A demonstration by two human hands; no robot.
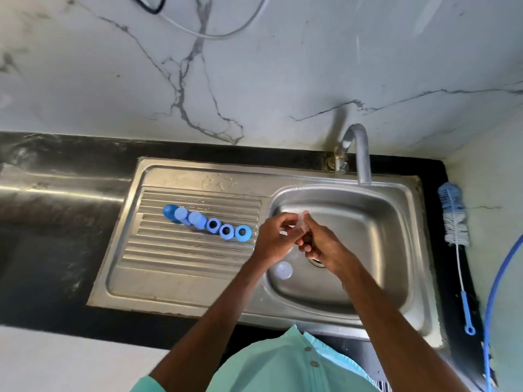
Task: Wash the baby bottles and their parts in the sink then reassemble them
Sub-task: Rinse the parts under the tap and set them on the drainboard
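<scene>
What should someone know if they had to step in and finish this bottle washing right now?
Left hand and right hand: both pinch a small clear soft teat over the steel sink.
Three blue plastic caps and three blue plastic rings stand in a row on the ribbed drainboard.
A clear round piece lies in the basin.
The blue-and-white bottle brush lies on the counter to the right of the sink.
Done: blue parts set aside; whether they are washed, I cannot tell.
Left: the teat, the clear piece, all reassembly.
</scene>
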